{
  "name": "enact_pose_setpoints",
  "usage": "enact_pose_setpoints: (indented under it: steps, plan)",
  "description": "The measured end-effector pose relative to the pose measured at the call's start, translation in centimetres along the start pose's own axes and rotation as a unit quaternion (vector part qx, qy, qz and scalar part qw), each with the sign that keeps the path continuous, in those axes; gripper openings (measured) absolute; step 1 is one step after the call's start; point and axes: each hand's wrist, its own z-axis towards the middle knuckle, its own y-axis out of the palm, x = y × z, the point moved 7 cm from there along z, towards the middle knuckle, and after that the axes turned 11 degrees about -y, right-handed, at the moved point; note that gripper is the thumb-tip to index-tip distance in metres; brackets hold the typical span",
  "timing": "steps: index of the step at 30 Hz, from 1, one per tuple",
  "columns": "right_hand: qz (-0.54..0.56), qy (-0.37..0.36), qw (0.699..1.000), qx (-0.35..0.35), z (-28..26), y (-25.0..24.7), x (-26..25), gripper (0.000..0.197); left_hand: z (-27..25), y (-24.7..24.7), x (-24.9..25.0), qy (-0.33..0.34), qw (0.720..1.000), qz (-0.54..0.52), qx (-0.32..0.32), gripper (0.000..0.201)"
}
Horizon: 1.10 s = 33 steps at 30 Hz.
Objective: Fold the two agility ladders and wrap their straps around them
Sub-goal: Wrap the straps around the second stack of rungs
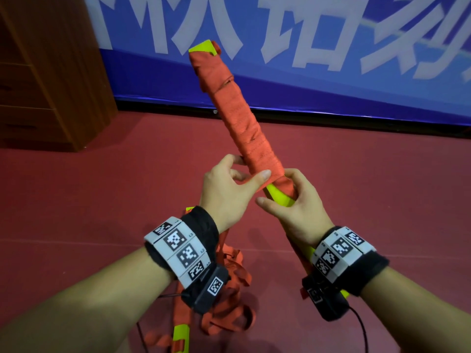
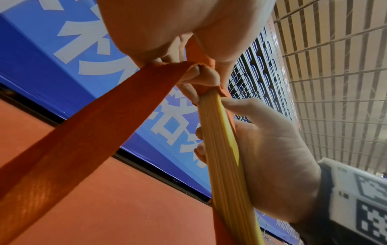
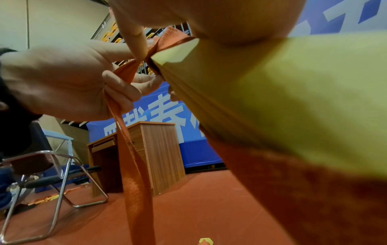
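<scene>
I hold one folded ladder (image 1: 237,108) up at a slant; its yellow-green rungs are stacked and orange strap is wound around most of their length. My right hand (image 1: 276,191) grips the bare yellow lower end (image 2: 220,149) of the stack. My left hand (image 1: 251,170) pinches the loose strap (image 2: 83,132) right at the lower edge of the winding, and the strap runs taut down from there (image 3: 134,165). The second ladder (image 1: 229,289) lies under my wrists on the floor as a loose heap of orange straps, with a yellow rung (image 1: 181,335) showing.
A wooden cabinet (image 1: 51,72) stands at the left against a blue banner (image 1: 305,59) with white characters. Red floor (image 1: 382,200) spreads all around. The right wrist view shows a wooden desk (image 3: 155,157) and a metal folding chair (image 3: 52,165) to the left.
</scene>
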Motion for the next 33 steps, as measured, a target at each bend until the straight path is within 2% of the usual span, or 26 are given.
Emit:
enact_pose_setpoints:
  steps: [4,8,12,16,21,28,33]
  plan:
    - [-0.099,-0.006,0.995,-0.01,0.1,-0.4,0.3,0.058,0.1,0.3,-0.4,0.003,1.0,0.007,-0.001,0.037]
    - [-0.226,-0.011,0.974,-0.001,0.2,-1.2,-0.2,0.06,0.2,0.5,-0.8,-0.018,0.999,-0.021,0.019,0.04]
    - [-0.264,-0.021,0.964,0.001,0.2,-1.3,-0.9,0.069,0.4,0.4,-1.4,-0.031,0.998,-0.01,0.06,0.048]
    - [-0.295,-0.048,0.954,0.008,-0.1,-1.0,-1.5,0.065,0.1,0.4,-1.2,-0.036,0.997,-0.006,0.066,0.053]
    - [-0.307,-0.066,0.949,0.026,-0.1,-1.2,-2.1,0.061,-0.5,0.4,-0.5,-0.027,0.998,-0.013,0.061,0.051]
    - [-0.263,-0.078,0.96,0.049,-0.1,-1.8,-2.0,0.055,-1.2,0.7,0.3,-0.009,0.999,-0.038,0.014,0.044]
    - [-0.228,-0.095,0.968,0.037,-0.2,-1.6,-1.6,0.051,-1.0,0.7,0.0,0.0,0.999,-0.053,0.009,0.037]
